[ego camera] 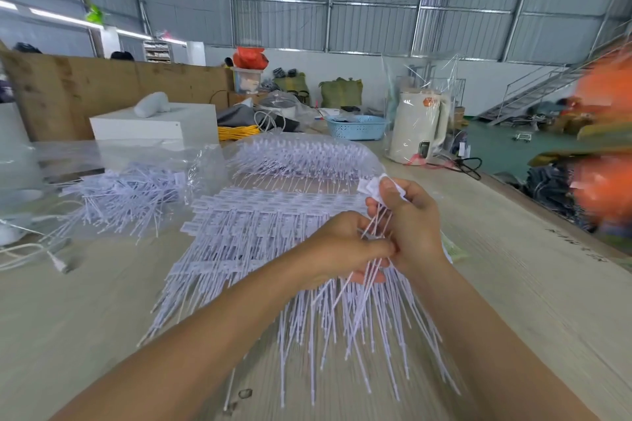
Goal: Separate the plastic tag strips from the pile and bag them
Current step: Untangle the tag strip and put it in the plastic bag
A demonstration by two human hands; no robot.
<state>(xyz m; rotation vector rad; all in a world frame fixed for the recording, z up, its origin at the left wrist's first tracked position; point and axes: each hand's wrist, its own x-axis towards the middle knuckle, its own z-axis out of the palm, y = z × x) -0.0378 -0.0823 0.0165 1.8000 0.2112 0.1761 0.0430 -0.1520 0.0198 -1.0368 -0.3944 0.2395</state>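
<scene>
Warehouse walls and a long pale table (496,284) frame the work, with the pile of plastic tag strips (260,236) fanned across its middle, tails pointing toward the person so each strip can be drawn off from the near edge. The right hand (407,225) grips a small bunch of strips (376,212) by their flat heads, raised clear of the pile; the left hand (345,243) pinches the hanging tails, probably combing them straight (motion blur hides the fingertips). A clear bag (136,178) already holding strips lies to the left, within easy reach.
</scene>
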